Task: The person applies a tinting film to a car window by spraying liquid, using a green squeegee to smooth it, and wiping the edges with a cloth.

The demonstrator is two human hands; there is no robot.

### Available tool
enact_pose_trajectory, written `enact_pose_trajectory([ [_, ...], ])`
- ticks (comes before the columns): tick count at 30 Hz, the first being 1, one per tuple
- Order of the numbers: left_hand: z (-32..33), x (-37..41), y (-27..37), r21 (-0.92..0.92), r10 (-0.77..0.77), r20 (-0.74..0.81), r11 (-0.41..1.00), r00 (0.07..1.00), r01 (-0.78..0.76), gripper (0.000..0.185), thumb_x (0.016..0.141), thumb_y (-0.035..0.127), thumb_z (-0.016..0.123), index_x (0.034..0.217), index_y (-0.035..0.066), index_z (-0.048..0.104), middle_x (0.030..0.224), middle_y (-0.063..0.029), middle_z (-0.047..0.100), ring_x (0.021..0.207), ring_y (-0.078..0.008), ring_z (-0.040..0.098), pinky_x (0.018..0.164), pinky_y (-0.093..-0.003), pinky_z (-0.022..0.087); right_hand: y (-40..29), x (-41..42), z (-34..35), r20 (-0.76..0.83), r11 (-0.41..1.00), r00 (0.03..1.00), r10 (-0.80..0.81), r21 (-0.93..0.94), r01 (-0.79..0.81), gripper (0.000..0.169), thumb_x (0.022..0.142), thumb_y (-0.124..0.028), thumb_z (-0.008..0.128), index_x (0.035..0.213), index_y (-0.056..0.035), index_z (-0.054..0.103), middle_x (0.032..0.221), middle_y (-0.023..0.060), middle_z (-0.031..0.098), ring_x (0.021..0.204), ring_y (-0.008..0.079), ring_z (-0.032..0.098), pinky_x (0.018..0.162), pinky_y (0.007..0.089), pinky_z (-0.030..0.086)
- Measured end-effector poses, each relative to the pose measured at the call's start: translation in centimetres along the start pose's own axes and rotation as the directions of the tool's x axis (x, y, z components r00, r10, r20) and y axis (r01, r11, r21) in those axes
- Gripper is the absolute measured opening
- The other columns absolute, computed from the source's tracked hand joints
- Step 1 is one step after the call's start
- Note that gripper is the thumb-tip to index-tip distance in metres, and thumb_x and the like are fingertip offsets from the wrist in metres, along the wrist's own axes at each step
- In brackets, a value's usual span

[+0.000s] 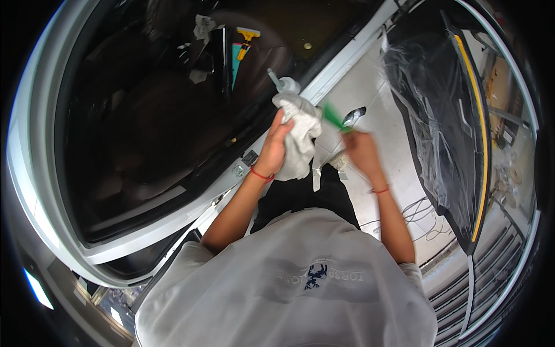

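My left hand (275, 145) grips a white cloth (297, 139) that hangs in loose folds in front of my body. Just above the cloth shows the pale cap and nozzle of a bottle (287, 84); the cloth hides its lower part. To the right, my right hand (360, 152) is closed around a green flat tool (334, 116), blurred, pointing up and left towards the cloth. On the dark car seat lie a yellow and black scraper (246, 42), a turquoise flat piece (235, 65) and a dark, shiny tube-like thing (225, 63).
The light door sill of a car (331, 76) runs diagonally ahead of me. On the right stands a car door with its inner panel (438, 108) under clear plastic film. Cables (427, 217) lie on the tiled floor, and a small black shiny piece (354, 115) is beyond my right hand.
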State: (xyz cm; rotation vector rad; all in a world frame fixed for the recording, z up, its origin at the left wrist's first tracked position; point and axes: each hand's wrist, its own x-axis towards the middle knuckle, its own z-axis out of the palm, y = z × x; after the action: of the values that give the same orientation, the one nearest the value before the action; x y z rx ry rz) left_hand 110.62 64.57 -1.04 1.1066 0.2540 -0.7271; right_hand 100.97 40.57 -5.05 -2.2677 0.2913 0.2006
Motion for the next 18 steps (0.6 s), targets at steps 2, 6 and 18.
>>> enact_pose_trajectory([
  [2, 0.5, 1.7, -0.6, 0.169, 0.093, -0.077, 0.982, 0.993, -0.079, 0.082, 0.106, 0.032, 0.059, 0.163, -0.008, 0.016, 0.156, -0.0184, 0.046, 0.143, -0.0226, 0.045, 0.120, -0.0312, 0.031, -7.0, -0.5, 6.4, 0.101, 0.999, 0.994, 0.052, 0.008, -0.053, 0.029, 0.091, -0.009, 0.062, 0.117, 0.0049, 0.063, 0.084, 0.0290, 0.070, 0.077, 0.0460, 0.069, 0.070, 0.0553, 0.055],
  [6, -2.6, 3.3, 0.2, 0.430, 0.302, -0.242, 0.885, 0.922, -0.177, 0.079, 0.091, 0.000, 0.069, 0.159, -0.002, 0.028, 0.146, -0.0164, 0.053, 0.131, -0.0235, 0.054, 0.110, -0.0326, 0.044, -11.0, 2.5, 11.0, 0.146, 0.982, 0.987, -0.068, 0.186, 0.040, 0.047, 0.091, -0.017, 0.067, 0.129, 0.0094, 0.058, 0.096, 0.0276, 0.069, 0.086, 0.0457, 0.070, 0.080, 0.0527, 0.056],
  [18, -21.6, 25.1, 4.6, 0.769, 0.286, -0.078, 0.627, 0.955, -0.125, 0.056, 0.083, -0.002, 0.067, 0.138, 0.002, 0.059, 0.125, -0.0104, 0.070, 0.112, -0.0207, 0.067, 0.099, -0.0332, 0.051, -2.7, 7.5, 14.2, 0.248, 0.955, 0.967, 0.060, 0.269, -0.128, 0.033, 0.094, -0.026, 0.069, 0.116, -0.0024, 0.072, 0.109, 0.0204, 0.073, 0.103, 0.0393, 0.069, 0.091, 0.0471, 0.056],
])
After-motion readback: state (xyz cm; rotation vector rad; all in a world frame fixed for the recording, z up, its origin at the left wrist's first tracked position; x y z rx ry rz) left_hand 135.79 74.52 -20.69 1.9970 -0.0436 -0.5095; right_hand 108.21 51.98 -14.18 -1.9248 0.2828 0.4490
